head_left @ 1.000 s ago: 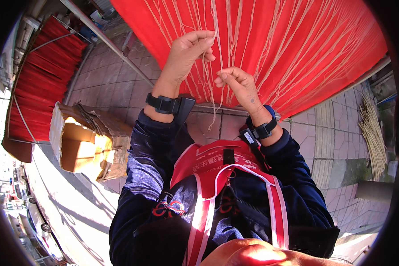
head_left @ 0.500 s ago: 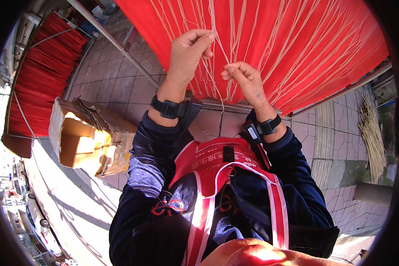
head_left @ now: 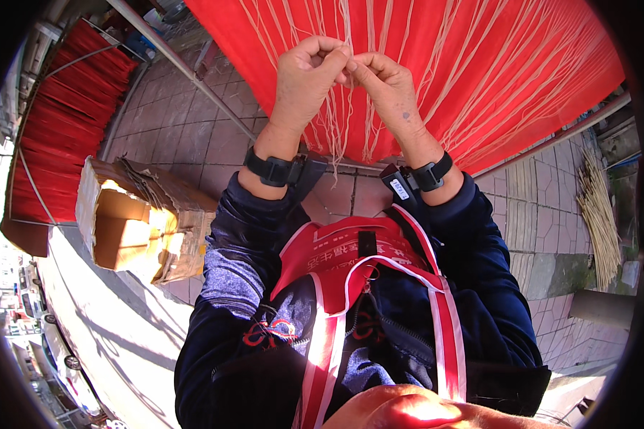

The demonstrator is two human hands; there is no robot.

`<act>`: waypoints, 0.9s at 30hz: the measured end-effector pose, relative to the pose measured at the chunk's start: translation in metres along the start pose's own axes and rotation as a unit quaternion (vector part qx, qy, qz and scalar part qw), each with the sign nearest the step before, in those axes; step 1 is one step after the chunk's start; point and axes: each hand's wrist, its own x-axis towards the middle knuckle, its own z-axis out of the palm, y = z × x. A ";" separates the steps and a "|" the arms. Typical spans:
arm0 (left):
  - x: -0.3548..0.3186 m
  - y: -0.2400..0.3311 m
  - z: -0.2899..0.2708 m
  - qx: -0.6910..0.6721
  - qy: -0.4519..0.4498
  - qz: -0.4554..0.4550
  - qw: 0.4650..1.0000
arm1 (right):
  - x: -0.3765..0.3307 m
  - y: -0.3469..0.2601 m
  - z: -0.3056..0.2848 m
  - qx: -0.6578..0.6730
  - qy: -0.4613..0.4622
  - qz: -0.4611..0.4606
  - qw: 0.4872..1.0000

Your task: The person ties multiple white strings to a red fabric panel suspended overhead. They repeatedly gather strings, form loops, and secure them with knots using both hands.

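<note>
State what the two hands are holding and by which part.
Both the left hand and right hand pinch pale thin strings hanging over the red sheet, fingertip grip near their upper stretch.

Both hands are raised together in front of a large red cloth (head_left: 494,64) strung with pale strings (head_left: 368,43). The left hand (head_left: 304,79) and the right hand (head_left: 386,89) meet at the fingertips, each pinching the same few strands, whose loose ends hang just below the wrists. A black wristband sits on each forearm. Left of the left forearm stands an open cardboard box (head_left: 139,222) on the paved ground. Well off to the right of the right arm lies a bundle of thin sticks (head_left: 599,214).
</note>
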 end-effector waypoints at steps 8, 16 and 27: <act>-0.001 0.002 -0.008 0.082 0.032 0.036 0.995 | 0.001 -0.004 0.007 0.036 0.013 0.014 0.999; 0.002 -0.002 -0.027 0.090 0.038 0.041 0.994 | 0.011 0.007 -0.015 0.204 0.026 0.037 0.978; 0.002 -0.017 -0.046 -0.058 -0.095 -0.035 0.993 | -0.005 0.028 -0.023 -0.100 -0.089 0.063 0.989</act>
